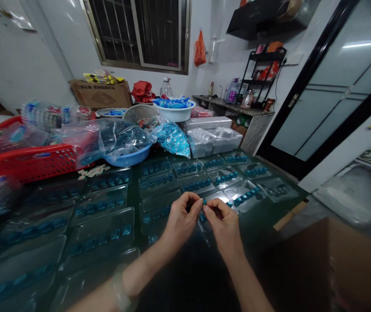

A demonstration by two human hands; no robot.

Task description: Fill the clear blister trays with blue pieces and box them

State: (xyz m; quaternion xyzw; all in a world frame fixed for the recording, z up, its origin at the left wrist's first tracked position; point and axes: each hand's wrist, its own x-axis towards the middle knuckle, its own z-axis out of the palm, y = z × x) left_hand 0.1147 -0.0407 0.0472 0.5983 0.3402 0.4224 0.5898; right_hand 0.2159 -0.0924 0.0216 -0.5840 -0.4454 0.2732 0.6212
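Observation:
My left hand and my right hand meet above a dark table, their fingertips pinching a small blue piece between them. Its exact shape is mostly hidden by my fingers. Just beneath my hands lies a clear plastic blister tray holding a row of similar blue pieces. Several more such trays spread across the tabletop on both sides, each with blue pieces in a row. A pale bangle or band circles my left wrist.
Past the trays are a clear bag of blue pieces, a blue basin, a white basin and a red plastic basket. A cardboard box rises at lower right. A dark-framed door stands to the right.

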